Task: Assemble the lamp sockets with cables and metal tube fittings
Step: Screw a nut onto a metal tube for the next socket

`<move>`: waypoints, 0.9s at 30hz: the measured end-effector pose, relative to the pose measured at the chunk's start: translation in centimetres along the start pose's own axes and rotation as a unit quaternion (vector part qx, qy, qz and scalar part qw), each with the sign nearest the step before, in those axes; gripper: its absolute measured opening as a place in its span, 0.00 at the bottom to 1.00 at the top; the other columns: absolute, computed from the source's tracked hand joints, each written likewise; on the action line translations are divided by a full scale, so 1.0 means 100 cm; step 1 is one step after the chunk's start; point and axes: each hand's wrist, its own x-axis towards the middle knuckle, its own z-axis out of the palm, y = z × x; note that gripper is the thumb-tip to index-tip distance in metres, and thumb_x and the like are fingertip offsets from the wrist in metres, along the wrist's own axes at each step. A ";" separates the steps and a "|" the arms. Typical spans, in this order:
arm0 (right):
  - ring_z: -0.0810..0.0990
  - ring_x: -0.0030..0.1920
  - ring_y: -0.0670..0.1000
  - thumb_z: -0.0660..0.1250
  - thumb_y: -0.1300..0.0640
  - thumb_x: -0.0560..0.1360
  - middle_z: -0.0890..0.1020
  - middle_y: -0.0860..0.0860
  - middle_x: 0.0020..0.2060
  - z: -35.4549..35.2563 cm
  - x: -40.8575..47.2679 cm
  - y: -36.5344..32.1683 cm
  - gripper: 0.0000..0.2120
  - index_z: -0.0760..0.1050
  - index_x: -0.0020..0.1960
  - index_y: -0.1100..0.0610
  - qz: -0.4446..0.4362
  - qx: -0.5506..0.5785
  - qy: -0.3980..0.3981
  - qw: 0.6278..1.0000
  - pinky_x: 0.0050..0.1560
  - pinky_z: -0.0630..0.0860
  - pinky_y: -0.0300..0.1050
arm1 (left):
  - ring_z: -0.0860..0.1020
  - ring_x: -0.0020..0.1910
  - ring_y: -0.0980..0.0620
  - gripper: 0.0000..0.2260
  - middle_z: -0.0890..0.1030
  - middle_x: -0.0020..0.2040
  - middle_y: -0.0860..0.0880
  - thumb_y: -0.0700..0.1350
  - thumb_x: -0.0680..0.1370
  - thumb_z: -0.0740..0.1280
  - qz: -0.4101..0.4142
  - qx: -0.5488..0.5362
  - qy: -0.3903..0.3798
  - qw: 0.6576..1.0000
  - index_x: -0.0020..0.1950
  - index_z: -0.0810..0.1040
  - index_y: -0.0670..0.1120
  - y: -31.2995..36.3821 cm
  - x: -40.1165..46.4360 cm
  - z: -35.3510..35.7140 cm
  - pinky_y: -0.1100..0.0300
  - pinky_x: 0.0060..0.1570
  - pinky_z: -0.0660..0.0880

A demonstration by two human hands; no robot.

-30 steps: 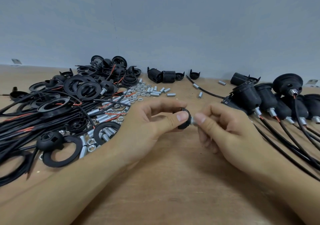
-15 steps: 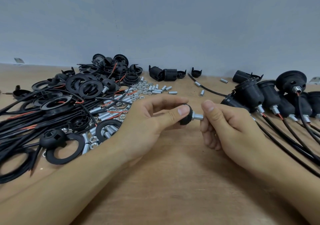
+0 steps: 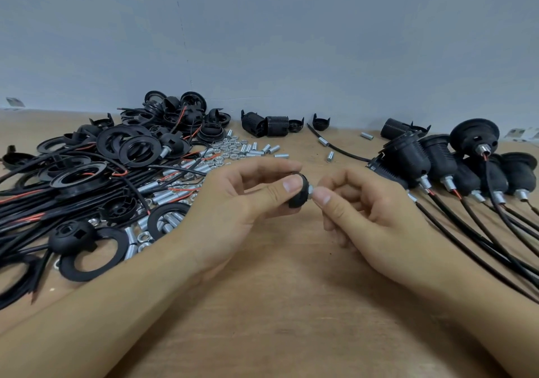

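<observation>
Your left hand (image 3: 233, 202) pinches a black socket cap (image 3: 299, 191) between thumb and forefinger, raised above the table (image 3: 291, 304) at centre; your right hand (image 3: 370, 211) pinches a short metal tube fitting (image 3: 311, 191) at the cap's outer face, thumb and forefinger closed on it; only a sliver of metal shows between the fingertips, so how deep the fitting sits cannot be told.

Judgement: the step in hand is threading the fitting into the cap. Keep the fitting square to the cap's hole; turn with the right fingertips while the left holds the cap steady; if it binds, back off and restart rather than force a crossed thread; grip the cap by its rim so the thumb does not cover the hole.

Surroundings: to your left lies a tangle of black cables (image 3: 58, 199) with red cores, mixed with black rings (image 3: 140, 150) and loose caps; beyond the hands sits a scatter of nuts (image 3: 226, 148) and spare tubes (image 3: 256, 151); against the wall stand threaded socket bodies (image 3: 277, 125); to your right a row of finished sockets (image 3: 437, 159) lies with cables trailing toward you.

Obstruction: nothing lies directly beneath the hands; the trailing cables on the right run just beside your right forearm and could be dragged; the left pile is near your left wrist, and small nuts there would scatter easily.
</observation>
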 end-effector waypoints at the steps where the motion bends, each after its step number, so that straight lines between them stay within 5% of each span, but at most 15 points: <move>1: 0.75 0.28 0.46 0.62 0.45 0.76 0.79 0.52 0.30 -0.001 0.000 0.000 0.10 0.76 0.42 0.50 -0.009 -0.011 0.000 1.000 0.28 0.71 0.39 | 0.83 0.46 0.45 0.12 0.83 0.48 0.39 0.41 0.69 0.76 0.000 0.002 0.000 1.000 0.51 0.85 0.41 0.000 0.000 0.000 0.54 0.48 0.80; 8: 0.72 0.24 0.46 0.54 0.48 0.83 0.75 0.53 0.22 0.001 -0.002 -0.001 0.22 0.66 0.32 0.55 0.024 0.015 -0.024 0.999 0.31 0.69 0.34 | 0.82 0.46 0.51 0.11 0.84 0.48 0.47 0.36 0.68 0.73 0.056 0.040 -0.068 0.995 0.49 0.84 0.44 0.001 -0.002 -0.002 0.60 0.49 0.78; 12: 0.70 0.23 0.48 0.56 0.45 0.81 0.74 0.52 0.20 0.004 0.000 -0.001 0.24 0.68 0.31 0.57 0.066 0.067 -0.021 0.995 0.27 0.68 0.34 | 0.82 0.44 0.56 0.12 0.85 0.45 0.50 0.35 0.67 0.74 0.082 0.082 -0.070 0.991 0.47 0.84 0.47 0.002 -0.003 -0.001 0.65 0.45 0.77; 18: 0.77 0.27 0.48 0.57 0.43 0.78 0.78 0.48 0.28 0.002 -0.001 -0.004 0.15 0.72 0.38 0.49 -0.008 -0.043 0.010 0.999 0.29 0.75 0.50 | 0.83 0.42 0.44 0.10 0.84 0.46 0.42 0.42 0.69 0.72 0.037 0.059 -0.026 0.997 0.50 0.84 0.43 -0.002 -0.002 -0.001 0.54 0.47 0.80; 22: 0.74 0.25 0.48 0.55 0.46 0.80 0.73 0.50 0.25 0.003 -0.001 -0.005 0.18 0.68 0.34 0.52 -0.001 -0.057 0.003 0.998 0.29 0.73 0.48 | 0.82 0.44 0.53 0.10 0.85 0.46 0.48 0.40 0.68 0.74 0.074 0.114 -0.062 0.989 0.48 0.84 0.46 0.001 -0.004 0.000 0.64 0.47 0.77; 27: 0.67 0.22 0.49 0.54 0.48 0.82 0.67 0.52 0.21 0.003 0.001 -0.004 0.23 0.65 0.31 0.55 0.136 0.097 -0.036 0.985 0.23 0.65 0.35 | 0.83 0.49 0.51 0.11 0.85 0.48 0.49 0.36 0.67 0.74 0.114 0.117 -0.080 0.983 0.48 0.83 0.44 0.000 -0.005 0.004 0.62 0.50 0.78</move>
